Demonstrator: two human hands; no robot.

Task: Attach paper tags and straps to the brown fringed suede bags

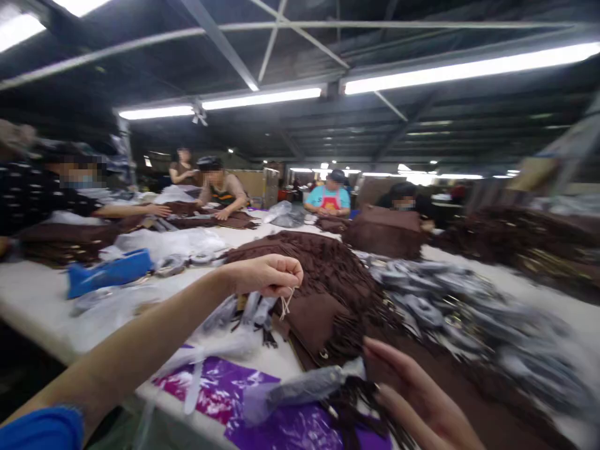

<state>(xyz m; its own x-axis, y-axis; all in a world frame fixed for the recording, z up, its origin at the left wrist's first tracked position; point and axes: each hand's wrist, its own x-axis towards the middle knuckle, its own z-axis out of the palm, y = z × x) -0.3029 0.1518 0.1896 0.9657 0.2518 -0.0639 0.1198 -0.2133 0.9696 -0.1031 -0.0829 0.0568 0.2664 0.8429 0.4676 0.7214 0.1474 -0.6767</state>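
Observation:
My left hand (pixel 267 275) reaches out over the white table (pixel 42 300) with its fingers pinched shut on a thin pale string or tag loop (pixel 285 304) that dangles below it. It hovers beside a pile of brown fringed bags (pixel 328 281). My right hand (pixel 417 400) is at the bottom edge, fingers stretched out and apart, resting on brown material and holding nothing. A grey plastic-wrapped item (pixel 300 387) lies just left of it on a purple plastic bag (pixel 262 412).
Heaps of grey plastic-wrapped parts (pixel 450 306) spread to the right. A blue tool (pixel 110 272) and clear plastic bags lie at left. Several other people work around the table, behind more stacks of brown bags (pixel 384 231). The picture is blurred by motion.

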